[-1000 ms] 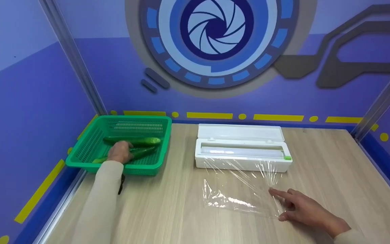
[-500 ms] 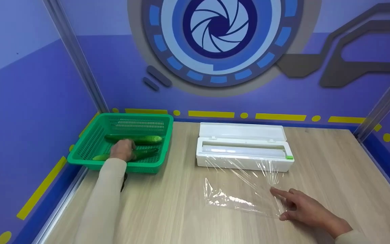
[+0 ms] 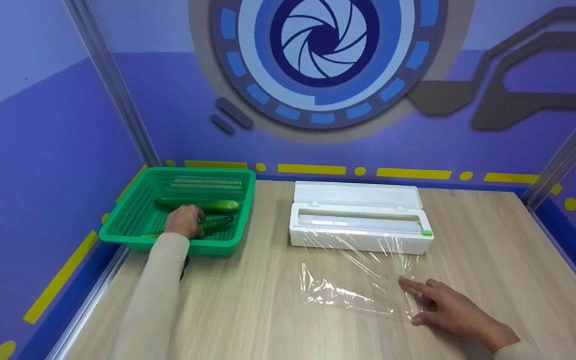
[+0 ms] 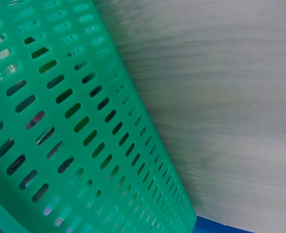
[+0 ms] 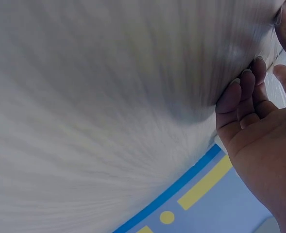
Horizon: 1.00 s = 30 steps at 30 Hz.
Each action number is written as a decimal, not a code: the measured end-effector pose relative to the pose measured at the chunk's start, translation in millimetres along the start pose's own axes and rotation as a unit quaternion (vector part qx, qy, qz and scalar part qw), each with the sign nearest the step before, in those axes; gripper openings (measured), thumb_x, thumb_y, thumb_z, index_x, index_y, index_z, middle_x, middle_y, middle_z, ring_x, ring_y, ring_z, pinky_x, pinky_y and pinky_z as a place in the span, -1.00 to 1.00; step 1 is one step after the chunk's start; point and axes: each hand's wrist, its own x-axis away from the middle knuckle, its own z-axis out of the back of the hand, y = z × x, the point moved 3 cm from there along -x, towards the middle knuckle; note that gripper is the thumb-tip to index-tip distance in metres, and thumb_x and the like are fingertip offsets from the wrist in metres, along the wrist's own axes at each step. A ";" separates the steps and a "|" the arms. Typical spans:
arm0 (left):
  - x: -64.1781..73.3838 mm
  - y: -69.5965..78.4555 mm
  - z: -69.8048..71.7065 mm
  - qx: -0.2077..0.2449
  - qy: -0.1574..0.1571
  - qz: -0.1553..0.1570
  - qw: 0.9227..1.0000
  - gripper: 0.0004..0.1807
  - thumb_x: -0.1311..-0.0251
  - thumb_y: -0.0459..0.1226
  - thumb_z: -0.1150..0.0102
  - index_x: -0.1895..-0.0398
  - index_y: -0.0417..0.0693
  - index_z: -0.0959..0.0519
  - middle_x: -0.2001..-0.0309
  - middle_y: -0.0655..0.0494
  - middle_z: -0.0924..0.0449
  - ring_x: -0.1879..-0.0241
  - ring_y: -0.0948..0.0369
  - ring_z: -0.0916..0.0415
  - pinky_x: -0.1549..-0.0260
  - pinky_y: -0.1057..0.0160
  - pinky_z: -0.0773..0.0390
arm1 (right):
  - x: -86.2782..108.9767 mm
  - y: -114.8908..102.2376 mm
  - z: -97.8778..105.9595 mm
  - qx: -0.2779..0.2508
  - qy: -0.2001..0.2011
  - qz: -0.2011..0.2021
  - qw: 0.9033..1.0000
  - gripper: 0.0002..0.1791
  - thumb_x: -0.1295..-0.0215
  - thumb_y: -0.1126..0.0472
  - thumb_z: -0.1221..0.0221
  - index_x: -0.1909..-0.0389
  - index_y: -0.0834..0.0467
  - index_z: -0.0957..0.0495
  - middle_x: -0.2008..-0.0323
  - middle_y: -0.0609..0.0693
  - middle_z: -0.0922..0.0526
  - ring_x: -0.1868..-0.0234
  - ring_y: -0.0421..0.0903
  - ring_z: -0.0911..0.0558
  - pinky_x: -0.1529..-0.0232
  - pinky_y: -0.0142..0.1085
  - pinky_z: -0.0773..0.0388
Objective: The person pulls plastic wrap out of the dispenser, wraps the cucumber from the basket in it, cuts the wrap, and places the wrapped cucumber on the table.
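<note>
In the head view my left hand (image 3: pixel 184 221) reaches into a green plastic basket (image 3: pixel 244 220), its fingers curled round the nearer cucumber (image 3: pixel 216 226). The middle of that cucumber is hidden under the hand. Behind it lies another cucumber (image 3: pixel 220 205). My right hand (image 3: pixel 450 309) rests at the right edge of a sheet of clear cling film (image 3: pixel 348 285). Its index fingertip and thumb touch the film, spread apart from each other. The film comes out of a white cling film dispenser (image 3: pixel 358 242) with a roll inside. The right wrist view shows the hand's other fingers (image 5: pixel 247 85) bent beside the tabletop.
The dispenser's lid (image 3: pixel 358 195) is raised at the back, and a small green slider (image 3: pixel 426 232) sits at its right end. Blue panels (image 3: pixel 208 145) surround the wooden table (image 3: pixel 248 310). Perforated basket wall (image 4: pixel 84 116) fills much of the left wrist view.
My left hand shifts slightly to the right inside the basket, over the nearer cucumber. The right hand, film and dispenser keep their places; the head view tilts a little.
</note>
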 end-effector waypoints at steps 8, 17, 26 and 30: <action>-3.8 2.7 3.6 -0.025 0.062 -0.033 0.997 -0.64 -0.30 -0.37 -0.45 -0.11 -0.34 -0.67 0.02 -0.29 -0.73 0.07 -0.21 -0.69 0.05 -0.22 -0.66 | -0.7 0.9 -0.1 0.002 0.001 -0.013 1.000 -0.05 -0.22 -0.21 -0.45 -0.61 -0.09 -0.36 0.30 -0.11 -0.37 0.25 -0.22 -0.37 0.31 -0.33 -0.33; 4.3 8.8 6.1 0.014 0.155 -0.079 0.985 -0.60 -0.29 -0.28 -0.51 -0.14 -0.18 -0.66 0.06 -0.22 -0.71 0.19 -0.15 -0.69 0.17 -0.19 -0.66 | 1.9 0.1 -2.6 0.015 0.011 0.020 1.000 -0.07 -0.25 -0.20 -0.43 -0.60 -0.01 -0.36 0.32 -0.12 -0.35 0.28 -0.25 -0.33 0.33 -0.32 -0.29; 8.1 26.0 15.6 0.075 0.221 -0.092 0.968 -0.56 -0.31 -0.18 -0.50 -0.21 -0.08 -0.69 0.09 -0.17 -0.61 0.26 -0.10 -0.61 0.22 -0.17 -0.62 | 0.9 1.2 -3.3 0.013 0.010 0.004 1.000 -0.06 -0.23 -0.22 -0.44 -0.60 -0.05 -0.37 0.31 -0.13 -0.35 0.27 -0.25 -0.34 0.32 -0.32 -0.30; 12.3 33.4 16.2 0.094 0.233 -0.103 0.962 -0.54 -0.34 -0.16 -0.48 -0.27 -0.03 -0.70 0.07 -0.13 -0.59 0.23 -0.05 -0.56 0.30 -0.10 -0.59 | 0.0 0.7 -2.6 0.008 0.005 -0.007 1.000 -0.04 -0.22 -0.23 -0.45 -0.60 -0.07 -0.35 0.30 -0.13 -0.36 0.26 -0.24 -0.35 0.30 -0.33 -0.32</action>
